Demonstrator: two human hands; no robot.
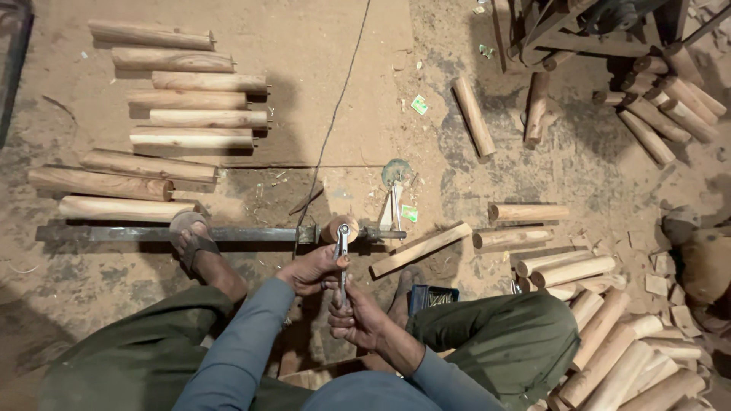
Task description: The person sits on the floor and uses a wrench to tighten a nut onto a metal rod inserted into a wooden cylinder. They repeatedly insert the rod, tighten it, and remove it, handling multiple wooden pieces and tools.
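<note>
I sit on the dirt floor with a small metal caliper-like tool (343, 245) held upright between both hands. My left hand (311, 270) pinches the tool near its top. My right hand (355, 317) grips its lower end. The tool's tip rests against the round end of a short wooden piece (339, 226) that sits on a long metal bar (137, 234). My left foot in a sandal (190, 240) presses on that bar. My right foot (406, 293) lies beside a wooden stick (420, 249).
Turned wooden cylinders lie in rows at the upper left (190, 99) and in a heap at the lower right (617, 358). A small blue box of nails (432, 295) sits by my right knee. A metal machine frame (586, 30) stands at the upper right, with a cable (339, 114) running across the floor.
</note>
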